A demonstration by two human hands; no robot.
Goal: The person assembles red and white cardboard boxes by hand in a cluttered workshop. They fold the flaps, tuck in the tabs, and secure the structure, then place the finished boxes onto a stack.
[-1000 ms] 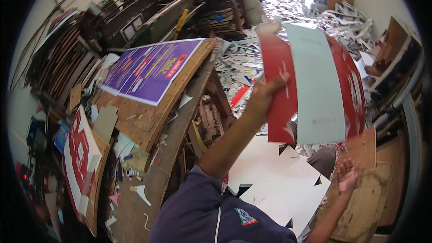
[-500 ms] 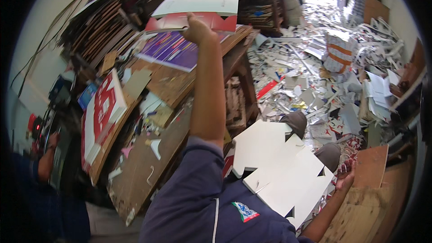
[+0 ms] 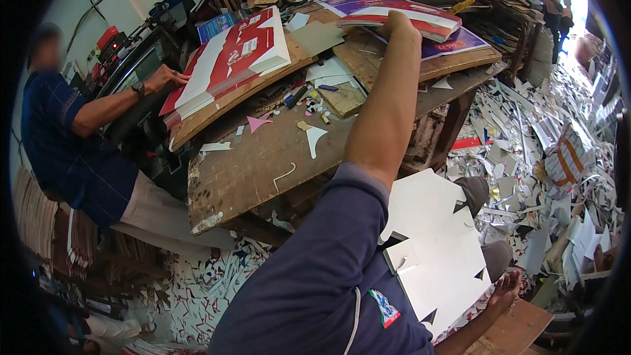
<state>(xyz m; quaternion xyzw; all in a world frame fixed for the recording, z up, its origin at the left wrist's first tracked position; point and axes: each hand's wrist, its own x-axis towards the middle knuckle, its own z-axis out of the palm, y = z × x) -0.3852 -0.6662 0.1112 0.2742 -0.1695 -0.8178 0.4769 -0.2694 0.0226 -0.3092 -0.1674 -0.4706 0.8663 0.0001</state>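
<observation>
My left arm stretches across the workbench to a stack of red and white cut card sheets (image 3: pixel 430 18). My left hand (image 3: pixel 399 25) is closed on its near edge; the fingertips are partly hidden. The stack lies over purple printed sheets (image 3: pixel 453 45) at the bench's far end. Across my lap rests a stack of white die-cut card blanks (image 3: pixel 437 243), notched at the edges. Beside its lower right edge my right hand (image 3: pixel 505 290) is turned palm up, fingers loosely bent and apart, with nothing in it.
At left a co-worker's hand (image 3: pixel 164 79) touches a larger red and white card stack (image 3: pixel 243 59) on a board. Paper scraps and offcuts litter the wooden bench (image 3: pixel 256 171) and floor (image 3: pixel 519 125). A white sack with orange bands (image 3: pixel 568 158) stands at right.
The view has swung left, bringing the co-worker and more of the bench in. The red and white stack in my left hand now lies lower on the purple sheets.
</observation>
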